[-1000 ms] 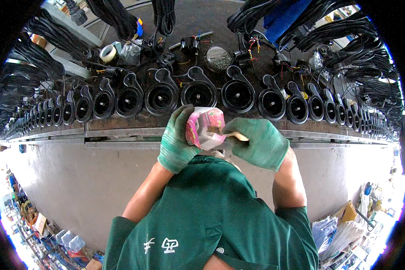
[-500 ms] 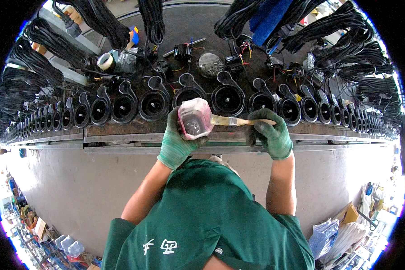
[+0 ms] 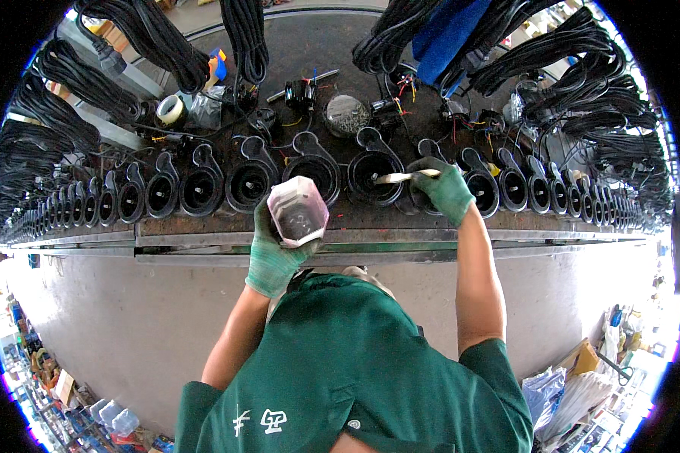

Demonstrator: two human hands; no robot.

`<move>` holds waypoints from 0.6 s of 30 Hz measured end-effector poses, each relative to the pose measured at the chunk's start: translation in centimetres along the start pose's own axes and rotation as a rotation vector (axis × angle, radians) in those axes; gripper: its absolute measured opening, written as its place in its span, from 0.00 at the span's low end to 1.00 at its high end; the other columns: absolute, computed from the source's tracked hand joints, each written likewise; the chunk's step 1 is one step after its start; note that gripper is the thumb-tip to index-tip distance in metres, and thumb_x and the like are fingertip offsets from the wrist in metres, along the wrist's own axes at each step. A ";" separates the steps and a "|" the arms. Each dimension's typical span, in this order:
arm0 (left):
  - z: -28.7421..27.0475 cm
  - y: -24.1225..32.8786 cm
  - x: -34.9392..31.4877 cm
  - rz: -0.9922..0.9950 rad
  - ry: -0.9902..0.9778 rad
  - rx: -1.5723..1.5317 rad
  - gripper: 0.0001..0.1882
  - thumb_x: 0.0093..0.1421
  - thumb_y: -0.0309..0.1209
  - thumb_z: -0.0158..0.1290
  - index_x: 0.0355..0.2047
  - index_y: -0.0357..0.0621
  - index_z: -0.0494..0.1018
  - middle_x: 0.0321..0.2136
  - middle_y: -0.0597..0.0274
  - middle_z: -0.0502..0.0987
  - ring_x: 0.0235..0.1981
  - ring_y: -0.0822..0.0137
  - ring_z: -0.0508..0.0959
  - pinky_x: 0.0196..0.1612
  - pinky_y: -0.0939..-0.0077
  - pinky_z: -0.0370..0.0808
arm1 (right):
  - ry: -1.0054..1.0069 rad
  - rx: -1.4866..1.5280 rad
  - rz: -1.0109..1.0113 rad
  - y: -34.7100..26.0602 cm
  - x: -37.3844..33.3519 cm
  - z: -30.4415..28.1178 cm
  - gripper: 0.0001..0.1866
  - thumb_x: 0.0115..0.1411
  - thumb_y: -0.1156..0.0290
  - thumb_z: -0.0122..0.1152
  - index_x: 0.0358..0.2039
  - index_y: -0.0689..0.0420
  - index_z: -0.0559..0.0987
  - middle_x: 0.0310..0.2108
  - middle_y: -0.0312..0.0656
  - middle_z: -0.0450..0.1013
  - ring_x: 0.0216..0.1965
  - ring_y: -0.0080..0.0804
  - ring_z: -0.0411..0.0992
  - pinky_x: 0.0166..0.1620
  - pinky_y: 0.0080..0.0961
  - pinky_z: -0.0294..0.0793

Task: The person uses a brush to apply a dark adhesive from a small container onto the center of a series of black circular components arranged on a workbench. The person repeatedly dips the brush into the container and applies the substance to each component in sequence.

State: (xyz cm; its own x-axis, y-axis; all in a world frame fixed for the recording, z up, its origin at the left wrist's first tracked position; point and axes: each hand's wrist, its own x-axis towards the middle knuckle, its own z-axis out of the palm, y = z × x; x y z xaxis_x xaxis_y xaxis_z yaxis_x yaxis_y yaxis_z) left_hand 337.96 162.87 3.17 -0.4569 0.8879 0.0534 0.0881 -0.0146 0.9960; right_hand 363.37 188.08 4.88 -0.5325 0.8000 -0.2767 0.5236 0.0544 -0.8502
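Note:
My left hand, in a green glove, is closed around a cut-down clear plastic container with a whitish, pink-tinged rim. Its mouth tilts up towards me, and the inside looks greyish. In my gloved right hand is a paintbrush with a pale wooden handle, pinched by the fingers. The brush points left, its tip over the round black housing with a metal pin at its centre. Whether the bristles touch the inside of that housing I cannot tell. Another black housing stands behind the container.
A long row of similar black housings lines the bench's front edge. Behind it are a round dish of small metal parts, small motors with coloured wires, a tape roll and hanging bundles of black cable.
The brush has left the container's rim and moved forward to a black housing with my right hand. My left hand and the container have shifted slightly left and nearer to me.

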 end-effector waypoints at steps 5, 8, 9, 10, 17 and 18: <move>-1.1 -0.4 -1.5 -0.044 0.079 -0.003 0.57 0.43 0.23 0.77 0.69 0.50 0.53 0.62 0.60 0.68 0.60 0.63 0.72 0.62 0.65 0.75 | -0.195 -0.225 -0.055 -3.7 3.1 1.6 0.11 0.64 0.65 0.67 0.45 0.55 0.84 0.33 0.37 0.82 0.33 0.22 0.73 0.41 0.25 0.75; -1.8 -1.5 -2.0 -0.041 0.107 0.020 0.59 0.42 0.26 0.78 0.69 0.49 0.53 0.62 0.59 0.68 0.60 0.62 0.72 0.61 0.65 0.75 | -0.246 -0.192 -0.064 -3.8 4.9 2.9 0.15 0.67 0.58 0.65 0.45 0.55 0.83 0.35 0.42 0.83 0.34 0.27 0.76 0.43 0.28 0.76; -1.9 -1.5 -2.1 -0.031 0.104 0.028 0.59 0.42 0.27 0.78 0.69 0.49 0.53 0.61 0.60 0.68 0.60 0.62 0.72 0.61 0.65 0.75 | -0.227 -0.172 -0.123 -2.2 5.7 3.5 0.15 0.67 0.58 0.64 0.46 0.55 0.83 0.36 0.42 0.83 0.34 0.27 0.76 0.43 0.29 0.76; -2.0 -1.5 -2.4 -0.026 0.115 0.041 0.59 0.42 0.27 0.78 0.69 0.49 0.53 0.61 0.60 0.68 0.60 0.62 0.72 0.61 0.65 0.75 | -0.222 -0.151 -0.186 -2.3 5.9 4.2 0.16 0.68 0.57 0.63 0.46 0.55 0.82 0.36 0.43 0.83 0.34 0.28 0.76 0.44 0.30 0.76; -3.0 -1.6 -3.5 -0.047 0.169 0.128 0.59 0.41 0.29 0.79 0.69 0.49 0.54 0.60 0.60 0.69 0.59 0.63 0.73 0.61 0.66 0.75 | -0.405 -0.557 -0.144 -5.0 3.1 2.9 0.15 0.62 0.65 0.56 0.48 0.55 0.80 0.36 0.55 0.80 0.39 0.54 0.79 0.44 0.43 0.77; -3.1 -1.6 -3.5 -0.046 0.167 0.127 0.58 0.41 0.29 0.79 0.68 0.49 0.54 0.60 0.60 0.69 0.59 0.63 0.73 0.61 0.66 0.75 | -0.438 -0.623 -0.133 -5.5 2.8 2.5 0.15 0.61 0.66 0.56 0.47 0.54 0.80 0.37 0.55 0.80 0.39 0.55 0.79 0.44 0.44 0.77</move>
State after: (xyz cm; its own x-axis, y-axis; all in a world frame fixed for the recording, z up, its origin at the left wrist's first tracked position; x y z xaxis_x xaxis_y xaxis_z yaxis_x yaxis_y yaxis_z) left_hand 336.66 158.37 1.56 -0.6023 0.7977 0.0301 0.1704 0.0917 0.9811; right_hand 357.33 188.49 7.68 -0.7636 0.4608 -0.4523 0.6455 0.5634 -0.5157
